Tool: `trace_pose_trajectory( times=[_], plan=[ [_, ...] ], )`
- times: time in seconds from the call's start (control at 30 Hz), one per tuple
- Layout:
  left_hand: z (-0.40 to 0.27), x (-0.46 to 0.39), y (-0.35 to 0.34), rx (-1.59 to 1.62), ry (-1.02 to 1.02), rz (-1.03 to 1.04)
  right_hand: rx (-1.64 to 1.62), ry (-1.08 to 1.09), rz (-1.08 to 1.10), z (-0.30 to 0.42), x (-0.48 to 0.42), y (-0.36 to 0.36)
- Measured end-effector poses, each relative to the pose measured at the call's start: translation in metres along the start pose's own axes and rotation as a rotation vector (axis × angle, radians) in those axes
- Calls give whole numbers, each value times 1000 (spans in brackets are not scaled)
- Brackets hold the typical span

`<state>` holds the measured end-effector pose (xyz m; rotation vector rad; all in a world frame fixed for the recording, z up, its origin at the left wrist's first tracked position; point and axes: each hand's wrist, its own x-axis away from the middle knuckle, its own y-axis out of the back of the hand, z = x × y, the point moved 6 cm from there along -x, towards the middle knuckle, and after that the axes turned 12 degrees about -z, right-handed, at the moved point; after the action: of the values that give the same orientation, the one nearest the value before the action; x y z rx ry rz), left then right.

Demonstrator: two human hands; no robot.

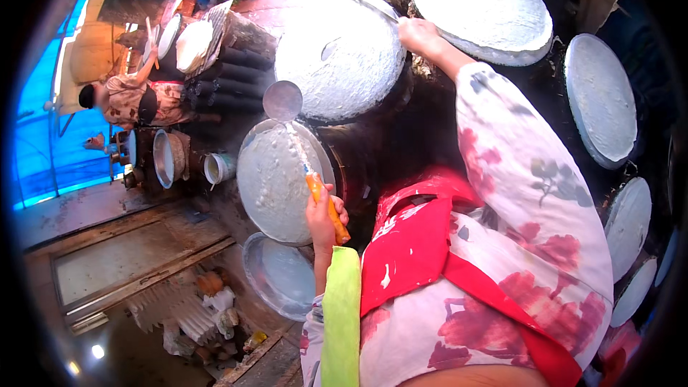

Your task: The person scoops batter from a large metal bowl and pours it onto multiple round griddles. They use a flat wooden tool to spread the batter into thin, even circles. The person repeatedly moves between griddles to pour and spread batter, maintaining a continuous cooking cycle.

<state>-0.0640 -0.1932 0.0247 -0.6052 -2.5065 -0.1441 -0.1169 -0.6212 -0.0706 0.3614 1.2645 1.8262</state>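
Observation:
My left hand (325, 217) grips the orange handle of a ladle (283, 101). The ladle's round metal head is raised over the rim of a round tub of bubbly white liquid (279, 183). Farther forward, my right hand (419, 36) grasps a long thin flat stick or blade (371, 5). This lies across the far edge of a large round white-topped vessel (344, 64). The white top looks rough and bright, with a small oval hole or mark near its middle.
More round white-topped vessels (484, 8) curve along my right side. A metal basin (282, 277) sits beside the tub. A small white bucket (217, 167) and a wide basin (164, 158) stand at the left. Beyond them another person (140, 99) works, holding a thin stick.

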Motion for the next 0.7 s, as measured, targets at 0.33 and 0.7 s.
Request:
trace_pose_trajectory(
  times=[0.33,0.7],
  plan=[
    [-2,-4,4,44,17,-11,-131,-55,18,18,87,37],
    [-17,-5,-24,89,18,78,-45,-2,-75,48,90,44]
  ],
)
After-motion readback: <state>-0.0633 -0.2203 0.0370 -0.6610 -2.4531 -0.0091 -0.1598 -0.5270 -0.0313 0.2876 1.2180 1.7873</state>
